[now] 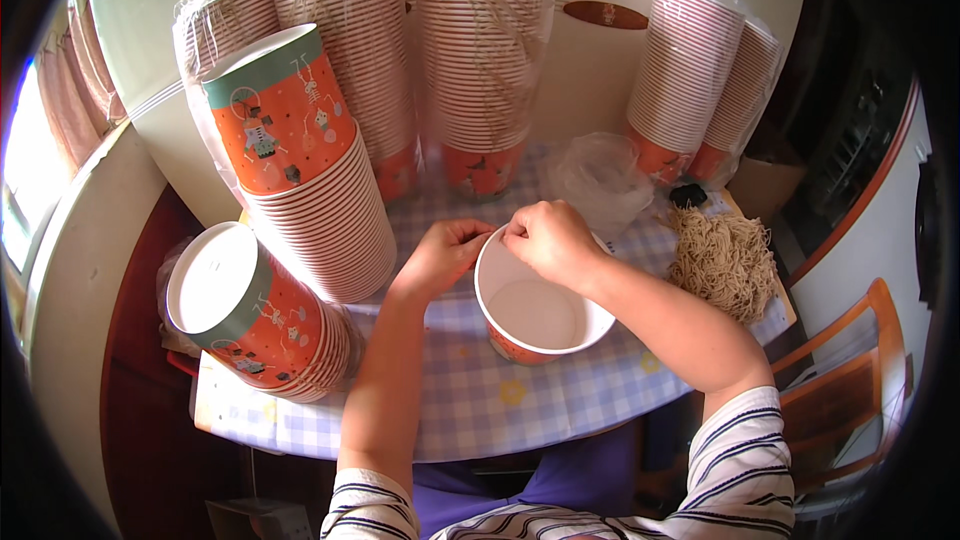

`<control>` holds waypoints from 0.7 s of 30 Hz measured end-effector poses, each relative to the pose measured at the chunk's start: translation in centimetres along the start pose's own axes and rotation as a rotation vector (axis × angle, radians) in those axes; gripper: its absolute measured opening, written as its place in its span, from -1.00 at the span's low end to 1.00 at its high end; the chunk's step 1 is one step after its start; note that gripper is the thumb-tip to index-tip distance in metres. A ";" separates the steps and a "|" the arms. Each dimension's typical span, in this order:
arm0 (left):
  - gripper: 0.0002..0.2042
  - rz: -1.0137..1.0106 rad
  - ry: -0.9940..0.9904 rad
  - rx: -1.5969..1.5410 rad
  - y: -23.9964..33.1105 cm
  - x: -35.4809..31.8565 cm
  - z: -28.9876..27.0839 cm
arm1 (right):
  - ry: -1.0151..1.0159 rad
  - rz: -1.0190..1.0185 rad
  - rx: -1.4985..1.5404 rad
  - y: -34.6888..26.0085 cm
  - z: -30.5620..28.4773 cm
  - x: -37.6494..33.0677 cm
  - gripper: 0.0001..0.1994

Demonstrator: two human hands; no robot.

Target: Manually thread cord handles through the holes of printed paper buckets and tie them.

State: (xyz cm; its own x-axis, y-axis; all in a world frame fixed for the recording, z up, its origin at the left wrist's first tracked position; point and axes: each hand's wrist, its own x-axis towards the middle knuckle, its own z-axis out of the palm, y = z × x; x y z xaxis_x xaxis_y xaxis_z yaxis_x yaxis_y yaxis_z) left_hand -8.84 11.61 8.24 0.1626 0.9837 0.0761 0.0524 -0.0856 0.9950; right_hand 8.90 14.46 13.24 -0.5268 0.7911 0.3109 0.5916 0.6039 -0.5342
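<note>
An open orange paper cup (540, 315) with a white inside stands on the checked tablecloth (470, 395) in front of me. My right hand (548, 238) pinches the cup's far rim with closed fingers. My left hand (445, 250) touches the same rim just to the left, fingertips pressed together on it. What lies between the fingers, if anything, is too small to see. A heap of tan string pieces (725, 260) lies to the right of the cup.
Two stacks of printed orange cups (300, 165) (255, 315) lean at my left. Wrapped cup stacks (480, 50) (700, 70) stand along the wall. A crumpled clear plastic bag (600, 180) lies behind the cup. A wooden chair (850, 380) stands at right.
</note>
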 end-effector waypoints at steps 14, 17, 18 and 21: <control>-0.84 -0.153 0.078 -0.358 -1.7 -1.7 -1.6 | -0.201 0.107 0.358 -2.0 -7.5 -4.8 -0.80; -0.88 -0.195 0.038 -0.549 -3.0 -2.9 -2.7 | -0.298 0.056 0.405 -5.1 -7.5 -8.2 -0.86; -0.89 -0.203 0.015 -0.604 -3.0 -3.2 -2.5 | -0.290 -0.038 0.385 -5.4 -6.9 -9.5 -0.85; -0.90 -0.209 -0.061 -0.721 -3.3 -3.9 -1.7 | -0.243 -0.238 0.102 -5.7 -4.7 -12.6 -0.82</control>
State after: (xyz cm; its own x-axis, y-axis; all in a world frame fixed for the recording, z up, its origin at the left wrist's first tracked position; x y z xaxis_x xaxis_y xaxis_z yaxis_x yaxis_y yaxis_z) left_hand -11.29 8.34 4.80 0.2759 0.9558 -0.1019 -0.5665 0.2474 0.7860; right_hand 15.02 1.54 16.02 -0.7793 0.5761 0.2467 0.3778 0.7459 -0.5486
